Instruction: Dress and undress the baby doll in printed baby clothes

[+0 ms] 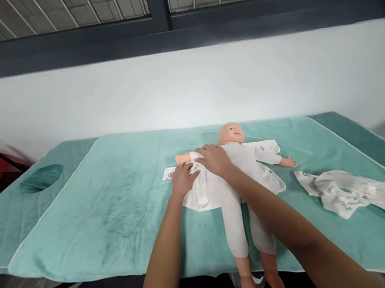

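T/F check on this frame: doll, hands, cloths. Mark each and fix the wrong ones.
1. The doll lies face up on the teal towel. True.
2. Both hands hover clear of the doll. False: the left hand rests on the white garment spread under the doll, and the right hand rests on the doll's chest.
3. A printed cloth lies on the towel beside the doll, with neither hand touching it. True.
4. The doll's head points toward the camera. False: the head is at the far side and the feet overhang the near edge.
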Demonstrator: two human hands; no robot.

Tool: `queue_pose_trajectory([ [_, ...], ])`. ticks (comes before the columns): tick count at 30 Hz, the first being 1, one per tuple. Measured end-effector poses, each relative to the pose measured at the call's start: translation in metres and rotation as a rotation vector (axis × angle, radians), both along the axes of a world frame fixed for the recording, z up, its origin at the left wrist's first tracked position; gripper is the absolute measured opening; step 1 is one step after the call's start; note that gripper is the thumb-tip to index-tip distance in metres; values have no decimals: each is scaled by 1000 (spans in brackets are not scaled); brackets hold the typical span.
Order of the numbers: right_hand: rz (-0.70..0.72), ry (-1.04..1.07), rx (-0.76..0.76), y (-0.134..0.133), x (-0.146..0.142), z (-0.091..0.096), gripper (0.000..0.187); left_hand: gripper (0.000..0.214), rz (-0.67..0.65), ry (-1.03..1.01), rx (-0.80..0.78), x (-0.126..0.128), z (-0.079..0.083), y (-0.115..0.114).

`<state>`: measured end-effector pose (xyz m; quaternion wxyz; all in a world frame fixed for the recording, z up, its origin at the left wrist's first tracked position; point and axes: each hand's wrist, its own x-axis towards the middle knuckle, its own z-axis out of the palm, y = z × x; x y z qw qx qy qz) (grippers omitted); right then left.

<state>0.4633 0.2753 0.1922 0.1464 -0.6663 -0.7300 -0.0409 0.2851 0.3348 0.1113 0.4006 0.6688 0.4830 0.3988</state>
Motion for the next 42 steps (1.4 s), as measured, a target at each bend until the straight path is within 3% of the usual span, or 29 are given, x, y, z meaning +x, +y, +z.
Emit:
queue_pose_trajectory([
  [2, 57, 1, -8, 0, 0, -2, 36, 23, 48, -79, -42, 3, 2, 0],
  [6, 139, 19, -20, 1, 3, -4, 42, 21, 103, -228, -97, -6, 8, 0],
  [11, 52, -21, -63, 4, 2, -5, 37, 32, 124, -542, -220, -20, 11, -3],
  [13, 19, -41, -76, 6, 0, -5, 36, 32, 161, -623, -181, -21, 10, -5],
  [16, 9, -68, -100, 8, -4, -7, 38, 26, 207, -479, 15, -14, 6, -15],
  [19, 41, -101, -128, 10, -10, -9, 31, 22, 87, -194, 177, 3, 3, -30],
  [22, 91, -99, -143, 12, -14, -7, 21, 20, -96, -52, 240, 19, 1, -42],
  [25, 147, 60, -77, 3, -1, 3, 22, 20, -67, -110, 208, 23, -3, -42],
  [27, 66, 239, 59, -13, 24, 9, 26, 28, -11, -207, 139, 20, -4, -37],
  [28, -42, 317, 136, -24, 41, 10, 29, 33, 6, -254, 99, 17, -4, -34],
  [30, -389, 393, 228, -50, 78, 5, 35, 36, 22, -307, 24, 13, -2, -30],
  [32, -616, 386, 162, -73, 112, -7, 42, 36, 30, -310, -29, 10, 1, -29],
  [34, -620, 427, 30, -86, 134, -20, 52, 37, 30, -298, -58, 10, 4, -30],
  [37, -565, 454, -63, -91, 141, -30, 60, 40, 21, -310, -116, 13, 8, -33],
  [40, -549, 494, -107, -89, 133, -30, 56, 47, -32, -331, -232, 14, 13, -33],
  [42, -484, 643, -126, -91, 128, -30, 48, 51, -84, -343, -292, 11, 19, -31],
])
